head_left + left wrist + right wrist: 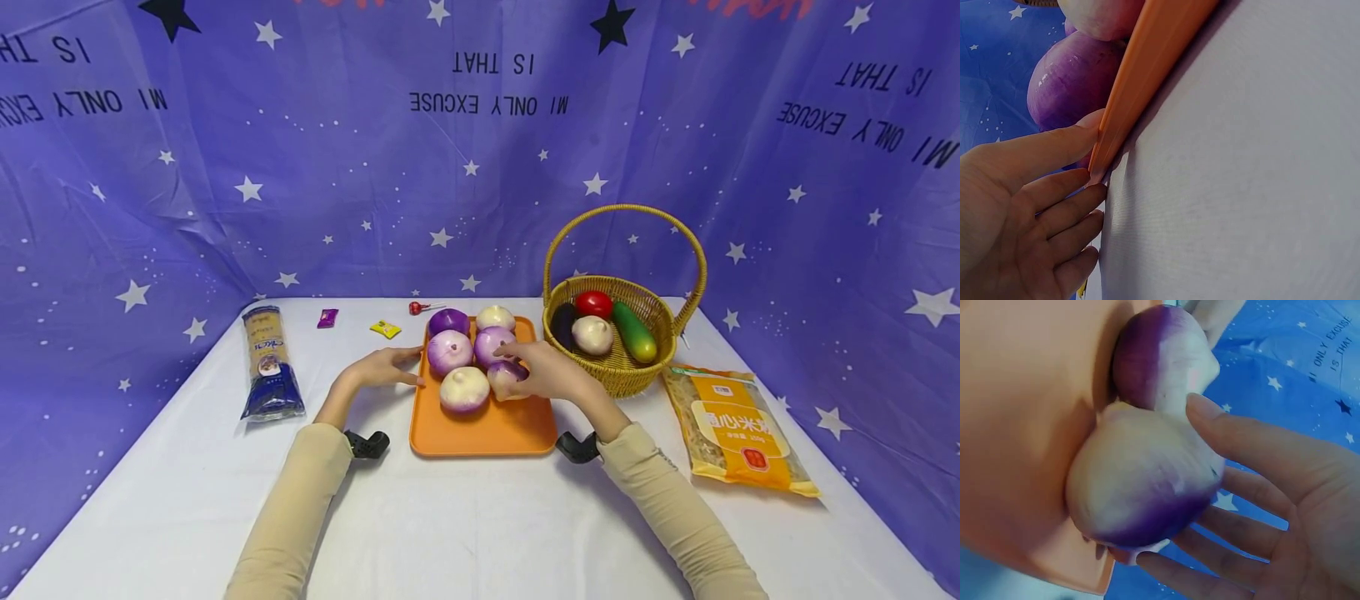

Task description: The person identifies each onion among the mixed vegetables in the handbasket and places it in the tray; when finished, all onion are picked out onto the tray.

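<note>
Several purple-and-white onions sit close together on an orange tray (pixel 483 440) in the head view. My right hand (pixel 551 371) grips the front-right onion (pixel 507 380). In the right wrist view, its thumb lies over the top of that onion (pixel 1141 475) and its fingers reach round the far side. A second onion (pixel 1159 356) stands right beside it. At the tray's left edge is my left hand (pixel 380 367). In the left wrist view it pinches the tray's rim (pixel 1138 81), thumb over the inside and fingertips along the outside.
A wicker basket (pixel 626 383) with vegetables stands right of the tray. Beyond it lies a yellow pasta bag (pixel 738 429). Far left is a blue-ended noodle packet (pixel 272 362). A purple candy (pixel 327 318), a yellow candy (pixel 386 330) and a lollipop (pixel 417 308) lie behind.
</note>
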{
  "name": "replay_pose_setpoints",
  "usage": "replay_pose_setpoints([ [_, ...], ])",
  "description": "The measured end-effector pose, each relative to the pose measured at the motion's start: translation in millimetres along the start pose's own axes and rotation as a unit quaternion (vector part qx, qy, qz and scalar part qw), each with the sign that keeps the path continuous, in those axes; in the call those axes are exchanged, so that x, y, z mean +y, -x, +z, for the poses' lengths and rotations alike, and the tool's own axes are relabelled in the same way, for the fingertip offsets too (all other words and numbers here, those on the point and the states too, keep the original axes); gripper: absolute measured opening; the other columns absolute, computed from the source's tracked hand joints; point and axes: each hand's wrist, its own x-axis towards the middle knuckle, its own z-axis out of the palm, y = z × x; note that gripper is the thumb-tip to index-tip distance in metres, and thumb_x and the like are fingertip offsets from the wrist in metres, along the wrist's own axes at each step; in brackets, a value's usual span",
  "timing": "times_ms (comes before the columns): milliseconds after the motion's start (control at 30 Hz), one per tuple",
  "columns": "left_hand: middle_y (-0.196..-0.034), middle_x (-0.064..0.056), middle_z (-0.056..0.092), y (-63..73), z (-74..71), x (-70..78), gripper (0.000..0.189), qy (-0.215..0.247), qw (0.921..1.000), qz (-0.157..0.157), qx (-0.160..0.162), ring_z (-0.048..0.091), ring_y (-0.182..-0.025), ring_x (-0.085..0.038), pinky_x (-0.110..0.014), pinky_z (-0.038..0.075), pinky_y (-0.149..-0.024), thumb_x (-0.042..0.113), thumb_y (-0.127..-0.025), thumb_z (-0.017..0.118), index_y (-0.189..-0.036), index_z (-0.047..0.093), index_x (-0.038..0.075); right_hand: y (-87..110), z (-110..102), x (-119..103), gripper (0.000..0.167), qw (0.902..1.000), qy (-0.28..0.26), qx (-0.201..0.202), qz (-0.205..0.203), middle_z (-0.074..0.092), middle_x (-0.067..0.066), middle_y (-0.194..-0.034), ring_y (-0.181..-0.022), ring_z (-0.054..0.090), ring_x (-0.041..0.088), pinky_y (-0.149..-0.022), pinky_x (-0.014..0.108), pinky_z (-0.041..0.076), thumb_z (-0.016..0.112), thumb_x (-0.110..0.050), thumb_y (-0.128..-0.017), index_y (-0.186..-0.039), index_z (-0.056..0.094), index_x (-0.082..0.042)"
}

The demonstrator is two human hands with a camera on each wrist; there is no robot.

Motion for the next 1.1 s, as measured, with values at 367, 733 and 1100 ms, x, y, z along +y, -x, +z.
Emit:
replay_pose_setpoints([
  [367, -0.147, -0.015, 0.043, 2.7, -1.1, 0.7, 0.078, 0.001, 1.0000, -0.003, 0.003, 0.031, -0.137, -0.039, -0.056, 0.023, -0.112, 0.038, -0.086, 0.071, -0.149, 0.036, 0.008, 5.6, -25.4, 6.1, 0.057, 0.9988, -0.034, 0.016, 0.032, 0.067, 0.012, -0.115, -0.101, 0.061, 0.027, -0.087, 0.040, 0.051, 0.082, -0.023, -0.078, -0.128, 0.061, -0.004],
  [733, -0.146, -0.016, 0.043, -0.2, 1.7, 0.0, 0.079, -0.009, 0.9999, 0.009, -0.004, 0.032, -0.137, -0.039, -0.057, 0.022, -0.112, 0.038, -0.086, 0.071, -0.149, 0.035, 0.006, 26.3, -62.9, 29.9, 0.055, 0.9958, -0.036, 0.045, 0.071, 0.065, 0.012, -0.119, -0.104, 0.061, 0.030, -0.086, 0.046, 0.053, 0.080, -0.021, -0.080, -0.128, 0.061, -0.005],
  [1100, -0.146, -0.016, 0.043, -0.8, 0.3, -2.8, 0.079, -0.010, 0.9999, 0.012, -0.001, 0.032, -0.137, -0.039, -0.057, 0.022, -0.112, 0.038, -0.086, 0.071, -0.149, 0.035, 0.006, 15.5, -97.2, 94.9, 0.049, 0.9940, 0.006, -0.072, 0.082, 0.063, 0.020, -0.122, -0.112, 0.057, 0.039, -0.094, 0.051, 0.047, 0.075, -0.016, -0.084, -0.127, 0.060, 0.001],
])
